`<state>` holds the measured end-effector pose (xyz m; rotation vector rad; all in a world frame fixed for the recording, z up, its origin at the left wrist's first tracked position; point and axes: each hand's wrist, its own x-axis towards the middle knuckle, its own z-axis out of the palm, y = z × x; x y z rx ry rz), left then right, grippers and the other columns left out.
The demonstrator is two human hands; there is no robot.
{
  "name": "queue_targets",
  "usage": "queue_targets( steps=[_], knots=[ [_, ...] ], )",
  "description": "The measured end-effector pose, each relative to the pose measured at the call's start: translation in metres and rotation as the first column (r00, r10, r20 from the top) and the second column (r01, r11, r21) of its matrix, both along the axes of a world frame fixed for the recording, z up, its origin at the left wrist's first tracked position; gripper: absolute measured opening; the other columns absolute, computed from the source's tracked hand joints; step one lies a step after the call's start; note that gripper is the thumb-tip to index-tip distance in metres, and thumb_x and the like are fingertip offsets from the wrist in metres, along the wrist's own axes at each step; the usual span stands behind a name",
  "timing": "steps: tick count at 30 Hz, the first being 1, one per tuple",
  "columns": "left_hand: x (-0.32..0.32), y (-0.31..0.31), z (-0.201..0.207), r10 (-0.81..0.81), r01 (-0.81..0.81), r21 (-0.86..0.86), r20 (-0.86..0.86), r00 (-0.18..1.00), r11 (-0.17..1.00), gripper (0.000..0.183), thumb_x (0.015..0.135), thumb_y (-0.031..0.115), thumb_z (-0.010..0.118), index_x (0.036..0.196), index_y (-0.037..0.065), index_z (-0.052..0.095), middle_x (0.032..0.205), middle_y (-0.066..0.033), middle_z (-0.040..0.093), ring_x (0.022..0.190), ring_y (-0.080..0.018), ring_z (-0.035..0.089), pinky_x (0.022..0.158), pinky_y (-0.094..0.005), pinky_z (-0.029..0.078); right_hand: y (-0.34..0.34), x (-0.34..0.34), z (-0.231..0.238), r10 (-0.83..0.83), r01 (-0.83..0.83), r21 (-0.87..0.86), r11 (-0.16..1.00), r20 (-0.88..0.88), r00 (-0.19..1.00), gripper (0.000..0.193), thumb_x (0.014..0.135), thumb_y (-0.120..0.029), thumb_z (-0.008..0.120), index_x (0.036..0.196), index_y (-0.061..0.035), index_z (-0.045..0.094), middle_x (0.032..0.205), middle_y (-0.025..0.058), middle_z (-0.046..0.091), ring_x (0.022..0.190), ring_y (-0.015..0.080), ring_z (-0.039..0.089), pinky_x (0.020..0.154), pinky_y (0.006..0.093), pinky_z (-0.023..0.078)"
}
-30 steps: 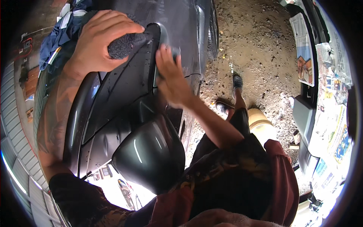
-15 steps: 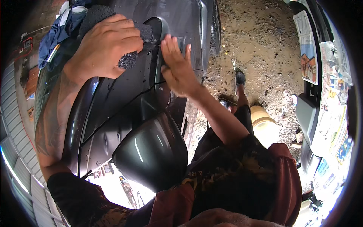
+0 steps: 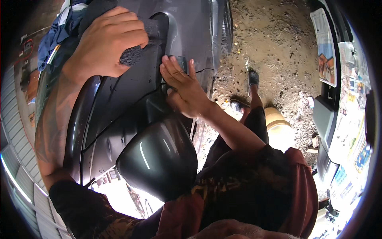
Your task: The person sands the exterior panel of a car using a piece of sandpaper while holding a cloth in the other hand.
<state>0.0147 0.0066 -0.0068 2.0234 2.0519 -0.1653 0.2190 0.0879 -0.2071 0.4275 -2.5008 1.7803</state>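
My left hand [image 3: 111, 42] is wrapped around a black, coarse-textured sponge [image 3: 130, 56], which shows above the knuckles and below the fingers. It is over the dark trim at the base of the windshield. My right hand [image 3: 184, 85] lies with fingers stretched out on the dark grey car body [image 3: 187, 30], beside the panel seam, and holds nothing. Nearer to me, the glossy dark side mirror [image 3: 159, 155] sticks out below both hands. The surface under the left palm is hidden.
Dark blue cloth [image 3: 59, 38] lies at the far left. A yellowish bucket [image 3: 277, 122] stands on the wet, gritty ground [image 3: 274, 47] near my feet in dark clogs [image 3: 253, 78]. Along the right is another vehicle part covered with newspaper sheets [image 3: 324, 44].
My right hand has slid nearer to me and a little left along the car body. My left hand, with the sponge, has shifted slightly farther away and left.
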Motion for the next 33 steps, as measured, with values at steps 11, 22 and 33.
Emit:
queue_targets(
  steps=[11, 22, 33],
  knots=[
    [-0.001, 0.006, -0.002, 0.003, -0.003, -0.003, 0.018, 1.0, 1.0, 0.044, 0.04, 0.008, 0.078, 0.08, 0.008, 0.059, 0.085, -0.0052, 0.059, 0.088, -0.0271, 0.059, 0.084, -0.0385, 0.045, -0.011, -0.004, -0.016, -0.184, 0.183, -0.036, 0.982, -0.015, 0.983, 0.071, 0.092, -0.019, 0.045, 0.154, 0.0043, 0.019, 0.162, 0.0248, 0.013, 0.152, 0.0388, 0.01, 0.12, 0.0589, 0.004],
    [0.0, 0.012, 0.005, 0.007, -0.007, -0.019, -0.002, 1.0, 1.0, 0.045, 0.04, 0.009, 0.078, 0.081, 0.007, 0.06, 0.087, -0.0055, 0.061, 0.09, -0.0271, 0.059, 0.086, -0.0404, 0.045, -0.012, 0.024, -0.022, -0.1, 0.1, -0.012, 0.995, 0.006, 0.995, 0.072, 0.091, -0.018, 0.045, 0.154, 0.0031, 0.016, 0.163, 0.0227, 0.013, 0.152, 0.0382, 0.01, 0.12, 0.0579, 0.005],
    [-0.001, 0.01, -0.005, 0.019, -0.019, -0.023, 0.029, 0.999, 1.0, 0.039, 0.045, 0.008, 0.074, 0.081, 0.005, 0.06, 0.089, -0.0083, 0.061, 0.093, -0.0309, 0.06, 0.086, -0.0418, 0.046, 0.006, -0.04, -0.01, -0.243, 0.244, 0.06, 0.968, -0.024, 0.97, 0.074, 0.09, -0.019, 0.045, 0.154, 0.0052, 0.018, 0.162, 0.0258, 0.011, 0.152, 0.0395, 0.007, 0.12, 0.0574, 0.002]
  ],
)
